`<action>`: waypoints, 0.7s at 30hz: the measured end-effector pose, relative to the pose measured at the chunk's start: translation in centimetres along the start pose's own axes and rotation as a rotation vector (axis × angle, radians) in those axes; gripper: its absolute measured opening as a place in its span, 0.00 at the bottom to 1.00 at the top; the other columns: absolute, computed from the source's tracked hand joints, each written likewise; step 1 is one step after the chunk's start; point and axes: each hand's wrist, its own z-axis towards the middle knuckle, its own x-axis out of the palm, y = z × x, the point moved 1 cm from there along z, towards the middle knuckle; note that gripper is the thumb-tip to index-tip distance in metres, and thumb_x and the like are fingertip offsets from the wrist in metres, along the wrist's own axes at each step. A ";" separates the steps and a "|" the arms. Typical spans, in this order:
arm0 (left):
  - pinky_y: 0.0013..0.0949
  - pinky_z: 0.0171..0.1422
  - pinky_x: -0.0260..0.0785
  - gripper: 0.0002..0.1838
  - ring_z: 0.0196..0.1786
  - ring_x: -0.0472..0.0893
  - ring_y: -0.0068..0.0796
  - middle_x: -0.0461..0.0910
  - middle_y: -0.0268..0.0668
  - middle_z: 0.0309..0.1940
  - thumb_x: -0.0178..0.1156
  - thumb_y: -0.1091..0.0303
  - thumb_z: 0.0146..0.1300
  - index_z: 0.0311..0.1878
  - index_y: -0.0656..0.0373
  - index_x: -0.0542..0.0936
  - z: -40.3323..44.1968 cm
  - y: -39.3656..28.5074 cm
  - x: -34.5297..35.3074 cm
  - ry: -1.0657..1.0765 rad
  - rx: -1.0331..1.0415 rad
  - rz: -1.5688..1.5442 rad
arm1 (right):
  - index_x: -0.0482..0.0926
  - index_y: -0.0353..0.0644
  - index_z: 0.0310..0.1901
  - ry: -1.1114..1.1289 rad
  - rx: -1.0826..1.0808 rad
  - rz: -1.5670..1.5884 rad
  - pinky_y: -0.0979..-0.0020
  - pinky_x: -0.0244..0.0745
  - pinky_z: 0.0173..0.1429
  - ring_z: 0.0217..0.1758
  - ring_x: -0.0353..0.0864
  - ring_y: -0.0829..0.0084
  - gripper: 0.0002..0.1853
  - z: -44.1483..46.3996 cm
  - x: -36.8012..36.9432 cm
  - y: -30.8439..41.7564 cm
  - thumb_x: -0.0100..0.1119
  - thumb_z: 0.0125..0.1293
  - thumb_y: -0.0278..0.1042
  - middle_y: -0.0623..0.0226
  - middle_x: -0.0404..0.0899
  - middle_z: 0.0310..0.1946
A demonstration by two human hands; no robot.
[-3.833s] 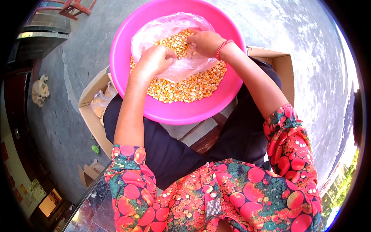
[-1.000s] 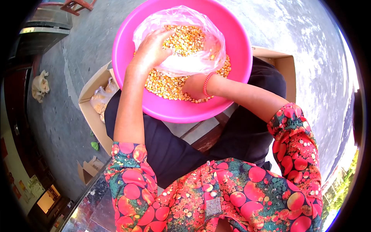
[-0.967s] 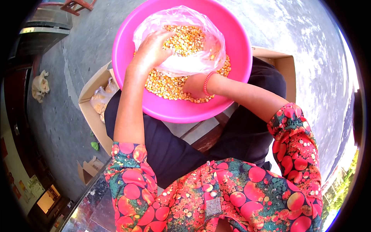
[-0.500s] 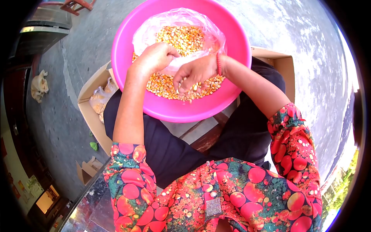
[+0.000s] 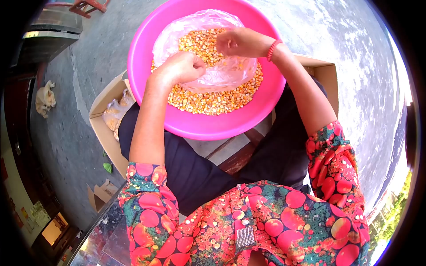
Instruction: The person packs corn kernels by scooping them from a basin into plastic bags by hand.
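A pink basin rests over my knees, with loose corn kernels spread on its bottom. In it lies a clear plastic bag, open at the top, with more kernels inside. My left hand is closed in a pinch on the near edge of the bag. Above the bag's opening, at its right side, is my right hand, with a red band on the wrist. Its fingers are curled and partly hidden, so whether kernels are in them cannot be told.
Behind my legs a cardboard box shows on both sides, with a bag of pale contents at its left. A cloth sack lies on the floor at the far left. A red wooden stool stands at the upper left.
My right hand has risen from the loose kernels at the near side of the basin to above the bag's opening. My left hand went from spread over the bag to pinching its near edge.
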 end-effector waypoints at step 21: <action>0.29 0.29 0.71 0.16 0.23 0.75 0.19 0.78 0.32 0.22 0.49 0.74 0.48 0.39 0.63 0.83 -1.0 0.9 -0.6 0.019 0.068 -0.162 | 0.73 0.43 0.34 -0.481 -0.215 -0.294 0.64 0.73 0.33 0.31 0.79 0.58 0.03 -1.6 1.0 -0.8 0.54 0.58 0.29 0.58 0.77 0.25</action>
